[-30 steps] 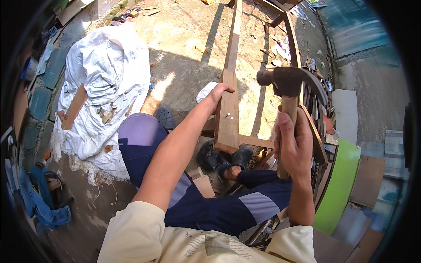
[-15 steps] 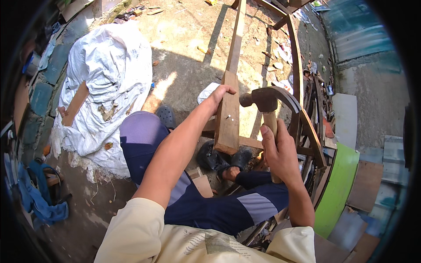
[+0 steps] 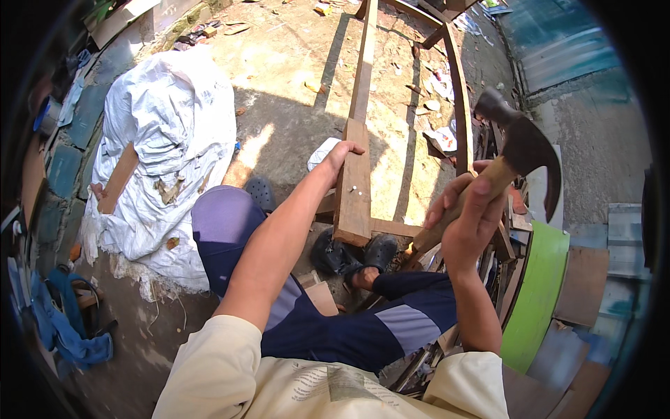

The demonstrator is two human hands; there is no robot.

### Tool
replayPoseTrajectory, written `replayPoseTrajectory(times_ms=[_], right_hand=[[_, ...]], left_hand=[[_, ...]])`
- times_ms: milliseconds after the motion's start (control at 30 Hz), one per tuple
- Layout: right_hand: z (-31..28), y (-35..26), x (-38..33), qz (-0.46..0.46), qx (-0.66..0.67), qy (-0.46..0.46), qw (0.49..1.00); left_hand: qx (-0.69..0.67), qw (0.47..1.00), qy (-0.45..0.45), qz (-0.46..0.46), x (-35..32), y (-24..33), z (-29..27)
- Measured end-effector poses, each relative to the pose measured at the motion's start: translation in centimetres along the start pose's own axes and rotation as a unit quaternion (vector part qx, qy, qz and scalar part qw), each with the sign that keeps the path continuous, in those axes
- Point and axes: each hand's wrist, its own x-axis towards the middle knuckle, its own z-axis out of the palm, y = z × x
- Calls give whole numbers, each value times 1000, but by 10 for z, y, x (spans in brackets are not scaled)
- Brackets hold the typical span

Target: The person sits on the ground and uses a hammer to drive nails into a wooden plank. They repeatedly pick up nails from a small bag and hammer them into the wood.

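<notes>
My right hand (image 3: 466, 209) grips the wooden handle of a claw hammer (image 3: 520, 150), raised at the right with its dark head up and tilted. My left hand (image 3: 340, 152) rests on the left edge of a short thick wooden block (image 3: 354, 192) that lies on top of a long wooden frame (image 3: 457, 98). Small nail heads show on the block's face near my left fingers. My legs in dark blue shorts and dark sandals (image 3: 349, 255) are below the block.
A crumpled white tarp (image 3: 157, 150) covers a heap at the left. A green curved board (image 3: 534, 293) and stacked plywood pieces stand at the right. Blue cloth (image 3: 66, 328) lies at the lower left. Scraps litter the sunlit dirt ground beyond.
My right hand brought the hammer down onto the block half a second ago, then lifted it back up and to the right. My left hand stays on the block.
</notes>
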Motion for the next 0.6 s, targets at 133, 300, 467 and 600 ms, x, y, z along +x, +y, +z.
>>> replayPoseTrajectory(times_ms=[133, 300, 467, 600], right_hand=[[-13, 32, -11, 137, -372, -316, 862], [-11, 21, -18, 177, -284, -219, 916], [-17, 23, -20, 147, -313, -280, 895], [-19, -14, -9, 110, -194, -183, 957]], left_hand=[[-32, 998, -48, -31, 4, 9, -10], [-15, 1000, -17, -15, 1, 3, -3], [-12, 1000, -18, -16, 4, -3, -3], [2, 1000, -8, 16, 1, 1, -7]])
